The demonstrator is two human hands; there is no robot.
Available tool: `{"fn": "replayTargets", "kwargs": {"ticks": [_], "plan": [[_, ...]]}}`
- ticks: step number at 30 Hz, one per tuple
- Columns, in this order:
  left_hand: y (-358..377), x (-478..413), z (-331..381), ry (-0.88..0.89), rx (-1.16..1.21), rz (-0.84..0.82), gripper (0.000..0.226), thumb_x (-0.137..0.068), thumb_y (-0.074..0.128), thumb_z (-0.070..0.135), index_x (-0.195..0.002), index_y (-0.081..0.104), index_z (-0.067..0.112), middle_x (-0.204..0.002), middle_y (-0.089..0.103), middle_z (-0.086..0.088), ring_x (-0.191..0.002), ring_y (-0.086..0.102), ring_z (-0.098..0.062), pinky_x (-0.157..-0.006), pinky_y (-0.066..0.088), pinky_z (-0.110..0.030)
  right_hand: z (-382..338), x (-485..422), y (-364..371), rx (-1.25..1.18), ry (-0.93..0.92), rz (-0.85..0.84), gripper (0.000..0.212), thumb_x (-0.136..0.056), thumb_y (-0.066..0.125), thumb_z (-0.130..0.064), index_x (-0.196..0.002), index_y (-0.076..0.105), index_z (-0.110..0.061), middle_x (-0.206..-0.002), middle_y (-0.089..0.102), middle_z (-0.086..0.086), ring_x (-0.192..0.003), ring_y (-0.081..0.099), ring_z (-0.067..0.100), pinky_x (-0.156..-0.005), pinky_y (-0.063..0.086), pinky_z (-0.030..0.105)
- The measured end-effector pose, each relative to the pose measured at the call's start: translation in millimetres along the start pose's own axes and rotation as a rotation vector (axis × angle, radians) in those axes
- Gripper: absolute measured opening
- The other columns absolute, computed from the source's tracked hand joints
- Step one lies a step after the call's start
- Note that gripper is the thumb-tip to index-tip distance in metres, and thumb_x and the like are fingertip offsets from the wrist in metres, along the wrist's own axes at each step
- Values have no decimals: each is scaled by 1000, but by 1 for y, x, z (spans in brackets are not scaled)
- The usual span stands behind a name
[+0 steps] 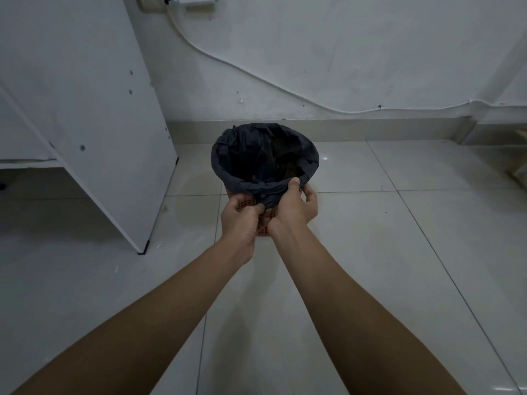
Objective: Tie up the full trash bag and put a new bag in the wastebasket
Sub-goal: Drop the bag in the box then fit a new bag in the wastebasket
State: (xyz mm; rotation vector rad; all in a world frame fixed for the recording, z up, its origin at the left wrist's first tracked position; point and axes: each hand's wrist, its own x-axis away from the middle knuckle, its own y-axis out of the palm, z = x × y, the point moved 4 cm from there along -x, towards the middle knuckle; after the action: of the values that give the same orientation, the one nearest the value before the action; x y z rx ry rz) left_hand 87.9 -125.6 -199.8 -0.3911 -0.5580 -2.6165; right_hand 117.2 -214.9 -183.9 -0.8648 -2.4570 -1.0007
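Observation:
A small red perforated wastebasket [264, 226] stands on the tiled floor near the wall. A black trash bag [228, 155] lines it, its edge folded over the rim, with dark rubbish inside. My left hand [241, 220] pinches the bag's folded edge at the near side of the basket. Beside it, my right hand [295, 208] grips the same edge, thumb up on the rim and fingers round the basket's near right side. Both forearms reach forward from the bottom of the head view.
A white cabinet panel [94, 115] with a black foot stands on the left, close to the basket. A white cable [256, 78] runs along the wall behind. Pale floor tiles [399, 252] spread to the right and front.

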Motion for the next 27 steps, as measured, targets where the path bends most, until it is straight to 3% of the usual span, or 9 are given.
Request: {"fn": "replayTargets", "kwargs": {"ticks": [2, 6, 8, 14, 16, 18, 23, 25, 27], "plan": [[-1, -1, 1, 3, -16, 5, 24, -88, 59, -10, -106, 64, 4, -97, 72, -15, -73, 70, -20, -64, 57, -30, -2, -2, 1, 32, 7, 6, 6, -96, 66, -15, -96, 64, -21, -111, 71, 10, -97, 71, 27, -83, 62, 43], [-1, -3, 3, 11, -28, 40, 17, -88, 59, -10, -90, 64, 6, -97, 69, -19, -72, 68, -21, -64, 57, -28, -8, -8, 2, 110, -5, 19, 15, -97, 64, -15, -111, 65, -11, -107, 70, 10, -92, 70, 25, -76, 62, 35], [0, -4, 3, 18, -44, 53, 17, -87, 60, -9, -86, 65, 7, -91, 69, -16, -70, 68, -20, -61, 57, -26, -9, -10, 1, 152, -15, 13, 19, -97, 64, -17, -113, 65, -7, -107, 70, 11, -93, 70, 26, -79, 62, 37], [-2, -4, 4, 40, -144, 102, 17, -87, 63, -2, -84, 69, 14, -90, 73, -10, -75, 70, -19, -64, 59, -29, -1, -4, 0, 206, -13, -63, 31, -91, 72, -12, -118, 59, -3, -113, 69, 14, -98, 71, 30, -87, 60, 46], [-1, -2, 4, 42, -176, 97, 16, -87, 64, 0, -85, 69, 15, -94, 72, -10, -80, 69, -20, -58, 55, -26, 4, 0, 1, 214, -4, -68, 34, -87, 74, -9, -116, 57, -6, -112, 69, 13, -98, 71, 30, -87, 61, 46], [3, 1, 4, 26, -168, 69, 14, -87, 65, 0, -89, 70, 13, -92, 73, -10, -79, 69, -20, -51, 53, -21, 8, 2, 1, 219, -11, -57, 35, -86, 75, -7, -114, 55, -8, -110, 69, 10, -96, 71, 27, -87, 61, 43], [16, 5, 1, 33, -236, -55, 19, -91, 64, 6, -106, 73, 14, -94, 75, -1, -81, 71, -13, -54, 55, -19, -5, -8, -2, 239, -111, 6, 25, -88, 72, -7, -110, 61, -8, -97, 70, 5, -86, 70, 21, -80, 60, 31], [18, 4, -1, 8, -243, -78, 19, -90, 64, 6, -101, 75, 17, -94, 76, -1, -82, 72, -16, -59, 59, -26, -12, -13, -2, 254, -117, -2, 25, -88, 72, -6, -111, 63, -6, -98, 70, 7, -87, 70, 22, -80, 60, 32], [8, -3, 2, -45, -167, 41, 15, -85, 63, 8, -87, 75, 16, -84, 76, 2, -77, 70, -16, -60, 59, -30, -18, -17, -3, 253, -95, -18, 28, -87, 72, -4, -114, 64, -3, -104, 70, 11, -91, 70, 26, -85, 61, 39]]}}
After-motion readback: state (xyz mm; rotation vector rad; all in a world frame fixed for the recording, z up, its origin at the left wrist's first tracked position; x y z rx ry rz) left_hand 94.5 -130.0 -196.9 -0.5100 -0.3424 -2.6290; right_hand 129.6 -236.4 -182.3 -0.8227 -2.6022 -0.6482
